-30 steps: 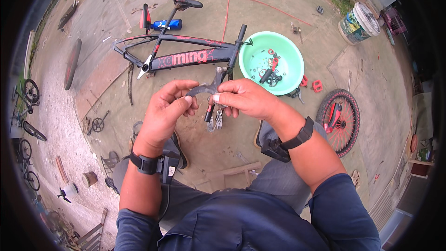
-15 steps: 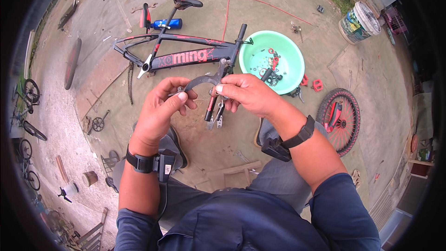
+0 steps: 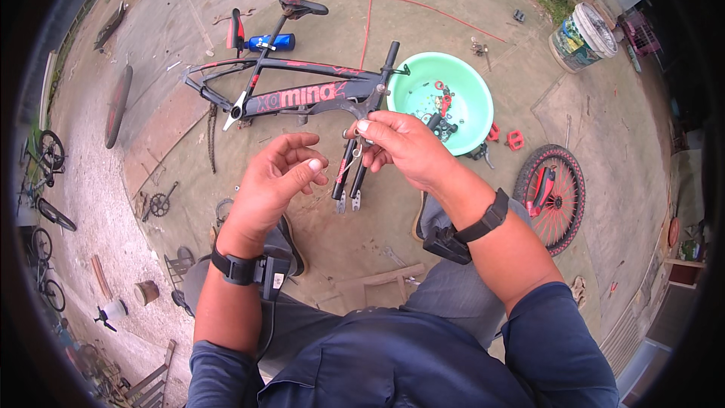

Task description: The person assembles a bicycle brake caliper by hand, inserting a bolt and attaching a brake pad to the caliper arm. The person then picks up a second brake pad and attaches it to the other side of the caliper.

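— Since half a second ago, the left grip [image 3: 283, 170] has come off the dark-grey curved metal arm [image 3: 355, 106], which has swung upward; its free end now sits just beyond the left fingertips.
— So what has hold of it?
— Only the right grip [image 3: 396, 147], thumb pinched against fingers on the near end. The left one is half open, thumb apart from curled fingers, nothing visible between them.
— How would it handle?
— Light and stiff, I'd judge, hardly fragile. Whether it's greasy I can't tell. One end pinch could let it twist, so the free end, ahead of the left grip, looks the best second hold.
— Any edges to mind?
— Just past the grips lies the tube of a black-and-red metal bicycle frame [image 3: 272, 100]; black-and-red fork legs [image 3: 341, 174] stretch below the right grip, and a mint-green round plastic basin [image 3: 476, 94] stands to its right.
— And room?
— Mostly bodyward, below both grips, over the grey-green concrete floor [image 3: 362, 249].
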`<act>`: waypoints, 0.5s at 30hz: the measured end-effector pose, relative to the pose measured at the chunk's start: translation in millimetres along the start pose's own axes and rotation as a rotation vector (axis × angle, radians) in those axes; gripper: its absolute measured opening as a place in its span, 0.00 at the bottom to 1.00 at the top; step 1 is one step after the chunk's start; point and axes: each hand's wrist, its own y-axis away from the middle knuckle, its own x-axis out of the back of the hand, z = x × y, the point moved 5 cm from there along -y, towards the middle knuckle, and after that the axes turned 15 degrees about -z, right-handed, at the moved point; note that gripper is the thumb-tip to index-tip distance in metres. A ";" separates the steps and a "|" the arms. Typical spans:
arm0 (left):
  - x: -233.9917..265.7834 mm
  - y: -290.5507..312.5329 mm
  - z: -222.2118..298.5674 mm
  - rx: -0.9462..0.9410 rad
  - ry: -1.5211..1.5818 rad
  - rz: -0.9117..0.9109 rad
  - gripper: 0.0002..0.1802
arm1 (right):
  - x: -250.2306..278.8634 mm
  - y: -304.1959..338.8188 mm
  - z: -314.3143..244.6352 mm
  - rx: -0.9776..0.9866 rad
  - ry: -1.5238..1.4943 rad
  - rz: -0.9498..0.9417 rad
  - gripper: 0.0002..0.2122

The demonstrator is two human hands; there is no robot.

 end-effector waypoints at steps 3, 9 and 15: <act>-8.6 -0.4 -7.3 0.057 -0.012 -0.047 0.18 | 1.6 1.5 1.1 0.024 -0.022 0.017 0.17; -18.7 -3.1 -14.8 0.063 0.004 -0.058 0.12 | 2.0 -0.1 3.5 0.052 -0.058 0.042 0.16; -22.5 -3.4 -16.7 0.018 0.013 -0.038 0.09 | 1.6 0.4 2.9 0.068 -0.061 0.052 0.17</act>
